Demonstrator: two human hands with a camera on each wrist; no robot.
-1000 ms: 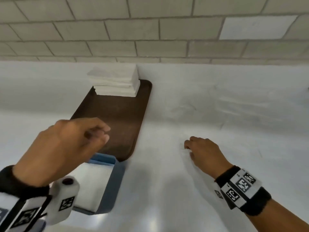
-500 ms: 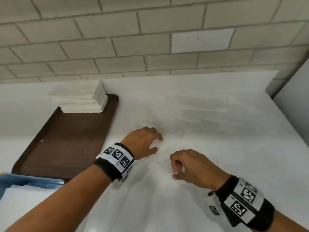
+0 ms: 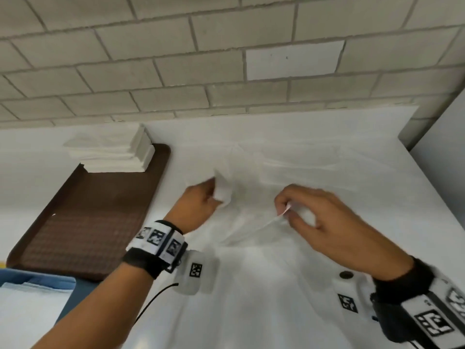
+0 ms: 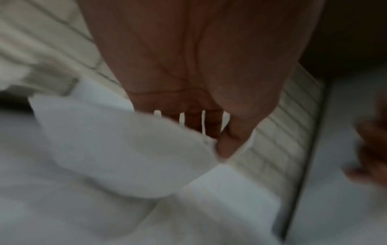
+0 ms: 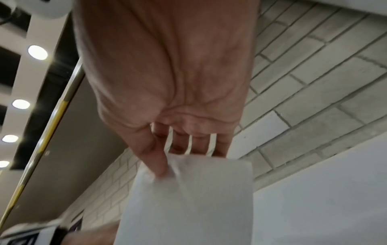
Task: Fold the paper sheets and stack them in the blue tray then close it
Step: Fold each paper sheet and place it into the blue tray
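A thin white paper sheet [image 3: 247, 197] lies on the white table, its near edge lifted. My left hand [image 3: 214, 195] pinches the sheet's left corner, which curls up white above the fingers. My right hand [image 3: 289, 211] pinches the right corner between thumb and forefinger. The right wrist view shows the thumb [image 5: 159, 164] pressed on the paper sheet [image 5: 192, 199]. In the blurred left wrist view my thumb [image 4: 228, 145] holds the paper sheet [image 4: 125, 149]. The blue tray [image 3: 37, 283] sits at the bottom left with folded white sheets [image 3: 25, 311] inside.
A brown tray [image 3: 83, 222] lies left of my hands, with a stack of white paper sheets [image 3: 113, 152] at its far end. A brick wall [image 3: 226, 59] bounds the table behind. A grey panel [image 3: 442, 147] stands at the right edge.
My left hand came over from above the blue tray to the sheet's left corner. Both hands have taken the near corners and lifted them off the table.
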